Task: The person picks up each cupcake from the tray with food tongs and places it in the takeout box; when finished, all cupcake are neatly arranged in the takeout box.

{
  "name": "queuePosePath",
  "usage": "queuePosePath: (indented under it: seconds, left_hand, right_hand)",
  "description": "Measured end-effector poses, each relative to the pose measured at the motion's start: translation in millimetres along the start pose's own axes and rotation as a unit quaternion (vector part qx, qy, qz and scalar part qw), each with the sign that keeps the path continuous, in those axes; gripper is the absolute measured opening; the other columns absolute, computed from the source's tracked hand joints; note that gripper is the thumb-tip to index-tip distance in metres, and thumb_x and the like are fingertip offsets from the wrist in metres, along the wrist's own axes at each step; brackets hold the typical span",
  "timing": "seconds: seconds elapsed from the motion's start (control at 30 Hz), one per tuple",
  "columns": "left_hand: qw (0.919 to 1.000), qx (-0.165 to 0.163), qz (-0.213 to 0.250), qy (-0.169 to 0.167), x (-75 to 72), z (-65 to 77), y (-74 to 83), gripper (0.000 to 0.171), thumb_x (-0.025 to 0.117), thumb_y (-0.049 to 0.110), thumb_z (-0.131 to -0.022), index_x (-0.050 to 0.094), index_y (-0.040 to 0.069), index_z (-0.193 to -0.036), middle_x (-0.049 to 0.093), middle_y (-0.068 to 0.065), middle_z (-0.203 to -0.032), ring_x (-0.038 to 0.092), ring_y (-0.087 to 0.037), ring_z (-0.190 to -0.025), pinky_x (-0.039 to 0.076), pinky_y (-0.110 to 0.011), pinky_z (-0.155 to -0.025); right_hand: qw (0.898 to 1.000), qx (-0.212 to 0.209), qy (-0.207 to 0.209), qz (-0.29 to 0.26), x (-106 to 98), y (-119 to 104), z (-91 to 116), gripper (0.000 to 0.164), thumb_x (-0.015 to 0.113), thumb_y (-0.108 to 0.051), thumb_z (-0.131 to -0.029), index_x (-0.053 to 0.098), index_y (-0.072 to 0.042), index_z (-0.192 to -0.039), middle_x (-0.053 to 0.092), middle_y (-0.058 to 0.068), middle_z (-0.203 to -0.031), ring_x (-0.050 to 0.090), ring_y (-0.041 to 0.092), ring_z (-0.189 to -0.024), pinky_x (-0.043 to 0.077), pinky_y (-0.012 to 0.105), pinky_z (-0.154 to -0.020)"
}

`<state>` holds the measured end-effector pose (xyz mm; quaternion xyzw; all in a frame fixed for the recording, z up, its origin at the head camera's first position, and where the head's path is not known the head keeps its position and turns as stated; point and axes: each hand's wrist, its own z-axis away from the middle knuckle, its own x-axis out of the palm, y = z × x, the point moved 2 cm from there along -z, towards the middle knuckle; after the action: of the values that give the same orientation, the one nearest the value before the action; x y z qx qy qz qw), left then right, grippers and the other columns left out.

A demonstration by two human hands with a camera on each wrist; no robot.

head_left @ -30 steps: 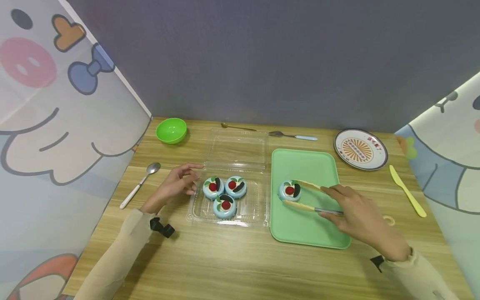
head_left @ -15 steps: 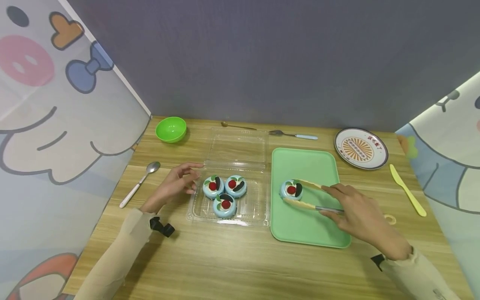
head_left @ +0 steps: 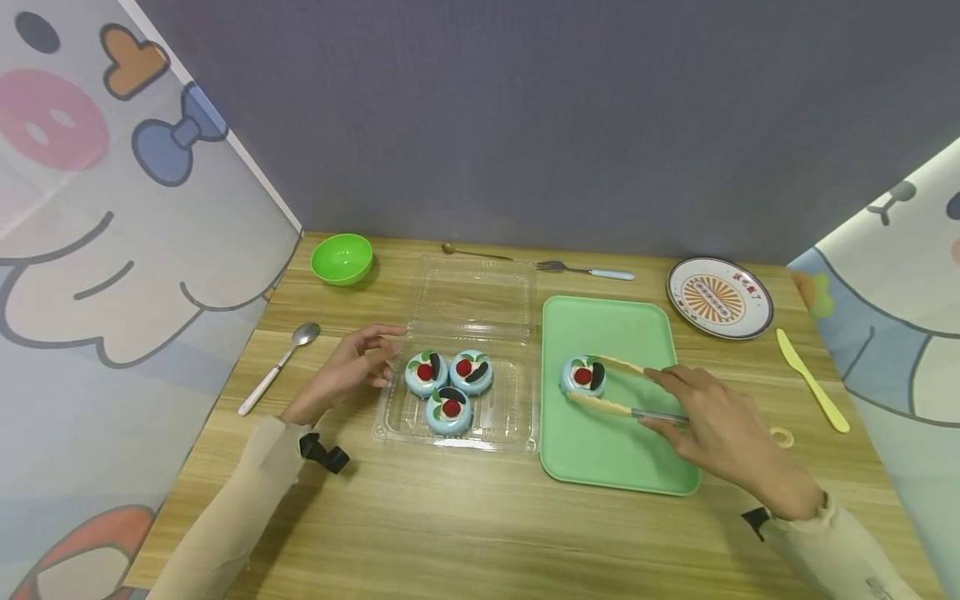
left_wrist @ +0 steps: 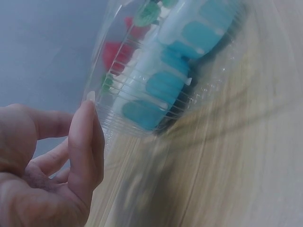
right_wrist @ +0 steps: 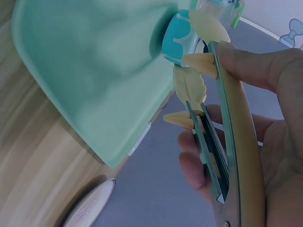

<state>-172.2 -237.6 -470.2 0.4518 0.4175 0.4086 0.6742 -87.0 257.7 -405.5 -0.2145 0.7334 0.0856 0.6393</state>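
Note:
My right hand grips a pair of food tongs with pale yellow scalloped tips. In the head view those tips lie on either side of a blue toy cake topped with a red berry, a dark cookie piece and green leaves. This cake overlaps the left part of the light green tray. My left hand has loosely bent fingers, with a fingertip at the left edge of the clear plastic container. Inside that container sit three similar blue cakes; its lid lies folded back.
A green bowl stands at the back left, with a spoon closer in. Along the back lie a thin long spoon and a fork. A patterned plate and yellow knife are on the right. A grey wall borders the back.
The tongs and the cake between their tips have shifted slightly to the right since a second ago. My left hand stays at the container's edge.

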Motion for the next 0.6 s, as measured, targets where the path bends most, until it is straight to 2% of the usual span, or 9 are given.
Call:
queuePosePath:
  seconds: [0.23, 0.33, 0.47, 0.6]
  left_hand:
    - [1.0000, -0.001, -0.001, 0.002, 0.1, 1.6, -0.4, 0.039, 0.057, 0.020, -0.100, 0.051, 0.013, -0.138, 0.056, -0.016, -0.106, 0.062, -0.013, -0.067, 0.063, -0.026, -0.060]
    - [1.0000, -0.002, -0.001, 0.003, 0.0, 1.0, -0.4, 0.039, 0.057, 0.020, -0.100, 0.051, 0.013, -0.138, 0.056, -0.017, -0.107, 0.062, -0.013, -0.067, 0.063, -0.026, -0.060]
    - [1.0000, -0.003, 0.000, 0.005, 0.0, 0.0, 0.1, 0.039, 0.057, 0.018, -0.100, 0.052, 0.013, -0.138, 0.056, -0.017, -0.107, 0.062, -0.013, -0.066, 0.063, -0.027, -0.059]
    - [1.0000, -0.001, 0.001, 0.005, 0.2, -0.3, 1.0, 0.039, 0.057, 0.017, -0.100, 0.052, 0.012, -0.138, 0.057, -0.015, -0.105, 0.062, -0.012, -0.066, 0.063, -0.027, -0.058]
  right_hand:
    - [0.999, -0.022, 0.036, 0.007, -15.1, -4.0, -5.5, 0.065, 0.083, -0.042, -0.075, 0.062, -0.013, -0.130, 0.067, 0.008, -0.113, 0.067, 0.033, -0.096, 0.056, 0.045, -0.051]
    - [0.998, -0.034, 0.053, 0.010, -22.8, -7.0, -9.1, 0.066, 0.083, -0.042, -0.075, 0.062, -0.013, -0.130, 0.067, 0.008, -0.114, 0.068, 0.032, -0.094, 0.057, 0.047, -0.053]
    - [0.997, -0.042, 0.063, 0.016, -32.4, -14.0, -15.3, 0.067, 0.082, -0.045, -0.075, 0.062, -0.017, -0.131, 0.067, 0.003, -0.115, 0.069, 0.026, -0.088, 0.051, 0.035, -0.045]
    - [0.995, -0.068, 0.070, 0.022, -40.7, -26.5, -22.2, 0.066, 0.081, -0.046, -0.075, 0.062, -0.018, -0.132, 0.067, 0.001, -0.118, 0.069, 0.023, -0.095, 0.054, 0.033, -0.048]
